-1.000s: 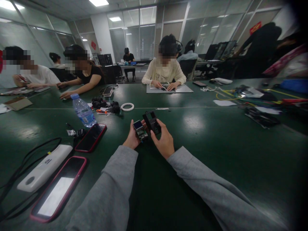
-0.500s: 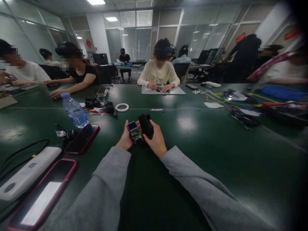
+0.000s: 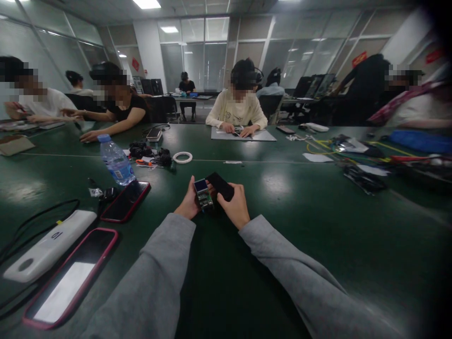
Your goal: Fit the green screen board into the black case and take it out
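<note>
My left hand (image 3: 189, 202) grips a small circuit board with a screen (image 3: 205, 195) by its left side. The screen sits at the board's upper end, and green circuitry shows below it. In my right hand (image 3: 237, 205) is a flat black cover (image 3: 221, 187), held by its right end with the thumb on top. The cover slants beside the board, its left end close to the board's upper right; whether they touch I cannot tell. Both are held above the green table (image 3: 226, 282). Some of my left fingers are hidden behind the board.
To the left lie a dark phone (image 3: 126, 201), a pink-edged phone (image 3: 72, 278) and a white device (image 3: 51, 247) with cables. A water bottle (image 3: 117, 160) stands behind them. Further off are a white ring (image 3: 182, 157) and black cable bundles (image 3: 160, 157). A person (image 3: 240, 103) works opposite.
My right hand has turned the black cover, so its flat face shows and it lies more sideways. The board stays in my left hand. The whole view has shifted slightly.
</note>
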